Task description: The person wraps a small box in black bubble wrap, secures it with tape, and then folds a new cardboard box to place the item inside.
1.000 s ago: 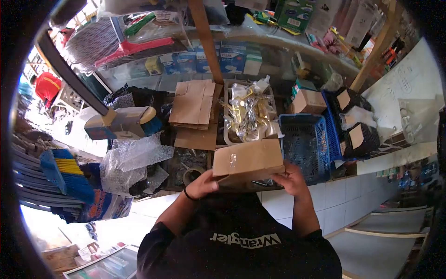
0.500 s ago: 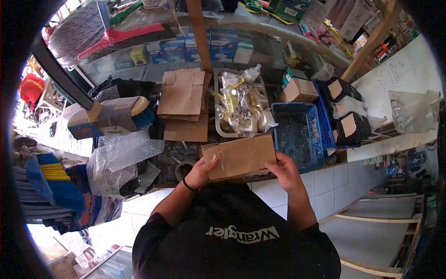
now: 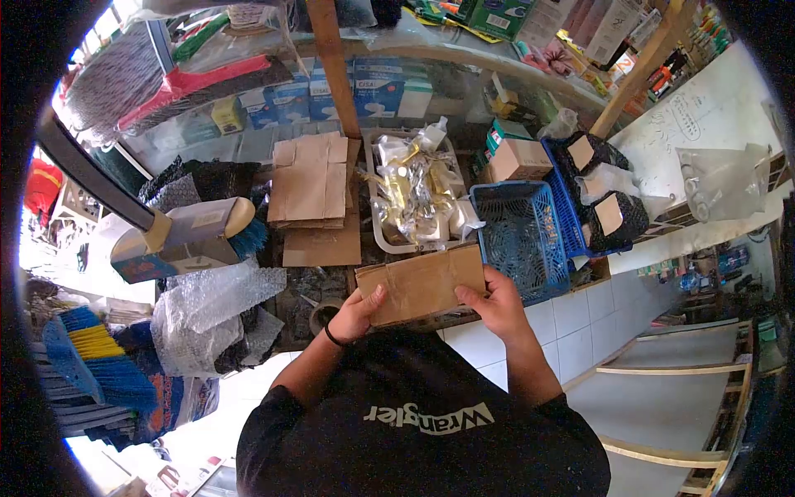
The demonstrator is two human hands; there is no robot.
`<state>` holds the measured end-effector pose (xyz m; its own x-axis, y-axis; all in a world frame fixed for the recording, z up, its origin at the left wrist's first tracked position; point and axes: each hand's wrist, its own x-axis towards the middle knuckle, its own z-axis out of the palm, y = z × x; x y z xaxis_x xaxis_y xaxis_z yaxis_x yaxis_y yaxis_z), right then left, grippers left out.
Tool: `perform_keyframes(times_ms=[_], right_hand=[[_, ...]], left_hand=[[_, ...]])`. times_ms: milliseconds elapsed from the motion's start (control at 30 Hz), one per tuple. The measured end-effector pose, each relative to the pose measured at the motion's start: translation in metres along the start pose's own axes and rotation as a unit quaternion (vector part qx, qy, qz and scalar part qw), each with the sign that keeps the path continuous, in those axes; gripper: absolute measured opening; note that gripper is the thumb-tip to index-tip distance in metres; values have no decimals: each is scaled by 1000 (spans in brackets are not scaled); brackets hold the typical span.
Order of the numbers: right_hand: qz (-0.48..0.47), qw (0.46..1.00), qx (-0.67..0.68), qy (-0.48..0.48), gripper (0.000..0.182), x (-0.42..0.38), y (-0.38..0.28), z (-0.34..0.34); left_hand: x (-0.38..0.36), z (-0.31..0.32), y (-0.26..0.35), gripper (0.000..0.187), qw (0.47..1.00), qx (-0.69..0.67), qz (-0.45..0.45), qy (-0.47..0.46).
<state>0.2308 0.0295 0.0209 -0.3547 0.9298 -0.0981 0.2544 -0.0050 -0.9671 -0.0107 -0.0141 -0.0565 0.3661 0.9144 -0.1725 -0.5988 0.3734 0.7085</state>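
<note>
Between my two hands I hold a folded piece of brown cardboard (image 3: 421, 286) in front of my body, at the table's near edge. My left hand (image 3: 358, 315) grips its left end, with the thumb on top and a black band on the wrist. On the right end, my right hand (image 3: 495, 303) pinches the cardboard, thumb also on top; the fingers below are partly hidden. Just beyond it stands a white tray (image 3: 377, 224) filled with gold and silver metal pieces in clear plastic. A stack of flat cardboard (image 3: 310, 182) lies to the tray's left.
Right of the tray are a blue plastic basket (image 3: 522, 236), a small cardboard box (image 3: 520, 160) and black-wrapped packages (image 3: 617, 222). Bubble wrap (image 3: 219, 298), a tape roll (image 3: 325, 316) and a broom head (image 3: 186, 232) are on the left. Blue boxes (image 3: 378, 87) stand behind glass.
The head view has shifted slightly, so the table things appear a little further left. Both hands still hold the cardboard, and its tilt is slightly different.
</note>
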Motion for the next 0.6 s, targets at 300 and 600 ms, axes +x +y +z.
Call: perform_keyframes(times_ms=[300,600], right_hand=[[49,995,84,0,27,4,-8,3],[31,999,4,16,31,7,-10,13]], left_hand=[[-3,3,7,45,998,-13,-21,65],[-4,-8,1,43,998,-22,-11,55]])
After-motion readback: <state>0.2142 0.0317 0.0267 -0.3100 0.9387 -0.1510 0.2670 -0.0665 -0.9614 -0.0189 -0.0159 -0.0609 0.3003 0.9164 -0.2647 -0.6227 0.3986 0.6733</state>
